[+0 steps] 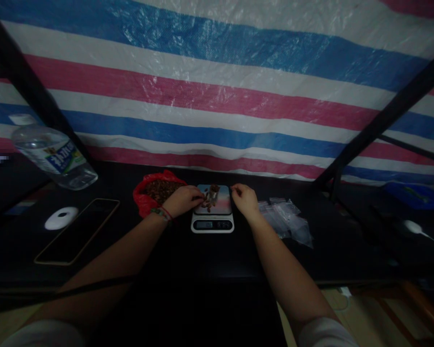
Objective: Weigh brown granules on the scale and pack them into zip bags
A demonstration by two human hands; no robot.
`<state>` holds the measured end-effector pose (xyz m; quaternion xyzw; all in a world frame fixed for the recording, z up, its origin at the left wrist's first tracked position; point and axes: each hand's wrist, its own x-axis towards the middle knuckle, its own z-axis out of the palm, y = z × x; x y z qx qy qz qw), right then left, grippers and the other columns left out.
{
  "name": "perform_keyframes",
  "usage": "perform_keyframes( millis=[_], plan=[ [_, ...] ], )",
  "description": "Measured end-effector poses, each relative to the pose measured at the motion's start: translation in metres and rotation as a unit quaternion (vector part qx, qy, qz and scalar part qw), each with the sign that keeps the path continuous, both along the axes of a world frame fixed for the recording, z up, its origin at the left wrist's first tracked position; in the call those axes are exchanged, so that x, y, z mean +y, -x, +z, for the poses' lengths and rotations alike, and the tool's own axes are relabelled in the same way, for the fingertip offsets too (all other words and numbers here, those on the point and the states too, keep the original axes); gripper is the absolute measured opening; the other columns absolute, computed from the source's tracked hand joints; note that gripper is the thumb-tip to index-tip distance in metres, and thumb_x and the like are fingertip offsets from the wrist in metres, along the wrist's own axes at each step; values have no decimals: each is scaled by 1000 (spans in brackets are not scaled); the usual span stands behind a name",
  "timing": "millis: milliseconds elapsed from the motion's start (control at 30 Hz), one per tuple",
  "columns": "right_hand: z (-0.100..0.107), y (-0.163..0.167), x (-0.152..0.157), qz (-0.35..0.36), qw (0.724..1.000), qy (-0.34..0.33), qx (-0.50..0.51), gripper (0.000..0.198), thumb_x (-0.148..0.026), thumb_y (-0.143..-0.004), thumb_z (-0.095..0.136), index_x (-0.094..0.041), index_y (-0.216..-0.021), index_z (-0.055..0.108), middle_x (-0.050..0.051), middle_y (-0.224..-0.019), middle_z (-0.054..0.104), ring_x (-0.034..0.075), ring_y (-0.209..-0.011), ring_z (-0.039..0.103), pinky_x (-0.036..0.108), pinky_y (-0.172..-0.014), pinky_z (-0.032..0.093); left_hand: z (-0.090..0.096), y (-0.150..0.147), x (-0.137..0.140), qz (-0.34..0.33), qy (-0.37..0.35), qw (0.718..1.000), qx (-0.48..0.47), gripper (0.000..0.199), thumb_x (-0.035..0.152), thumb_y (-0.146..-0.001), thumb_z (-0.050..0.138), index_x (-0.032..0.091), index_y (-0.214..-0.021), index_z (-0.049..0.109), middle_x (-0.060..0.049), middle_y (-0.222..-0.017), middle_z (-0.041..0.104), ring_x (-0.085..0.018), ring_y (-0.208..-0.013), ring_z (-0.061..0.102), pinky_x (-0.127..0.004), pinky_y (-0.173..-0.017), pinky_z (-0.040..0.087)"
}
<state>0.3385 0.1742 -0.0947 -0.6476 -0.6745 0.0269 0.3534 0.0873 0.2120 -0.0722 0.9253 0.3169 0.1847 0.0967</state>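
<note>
A small white kitchen scale [212,220] with a lit display sits on the black table. Several brown seed-like pieces [209,208] and a small clump of them lie on its platform. Over the platform's left edge, the fingers of my left hand [183,200] are closed together among the pieces; what they pinch is too small to make out. My right hand [245,200] is at the platform's right edge, thumb and fingers pinched, their contents hidden. Behind my left wrist stands an open red plastic bag [142,200] full of the same brown pieces.
Several clear zip bags [284,219] lie right of my right forearm. On the left are a phone [77,231], a white round object [61,218] and a large tilted water bottle [54,152]. A striped plastic sheet [217,96] hangs behind, between dark frame bars.
</note>
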Motion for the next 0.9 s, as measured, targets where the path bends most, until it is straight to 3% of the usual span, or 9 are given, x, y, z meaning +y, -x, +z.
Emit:
perform_keyframes(
  millis=[500, 733, 900],
  plan=[
    [-2, 0, 2, 7, 1000, 2, -2, 22, -21, -84, 49, -20, -91, 70, 5, -90, 71, 19, -85, 64, 28, -78, 47, 2, -5, -4, 26, 13, 1000, 2, 14, 27, -82, 58, 18, -88, 68, -6, -88, 68, -19, -84, 62, -27, -78, 47],
    [-3, 0, 2, 3, 1000, 2, 3, 21, -21, -84, 49, -21, -90, 70, 5, -89, 71, 18, -83, 64, 28, -77, 47, 10, 15, 1, 96, 2, 994, -45, 21, 23, -83, 50, 16, -94, 67, -7, -91, 69, -19, -83, 63, -29, -77, 48],
    [-3, 1, 2, 5, 1000, 1, -1, 21, -22, -84, 50, -20, -91, 70, 5, -90, 71, 19, -84, 64, 29, -77, 47, 5, 25, 6, 70, -9, 996, -52, 28, 27, -85, 46, 16, -97, 68, -8, -95, 68, -20, -89, 62, -32, -83, 48]
  ],
)
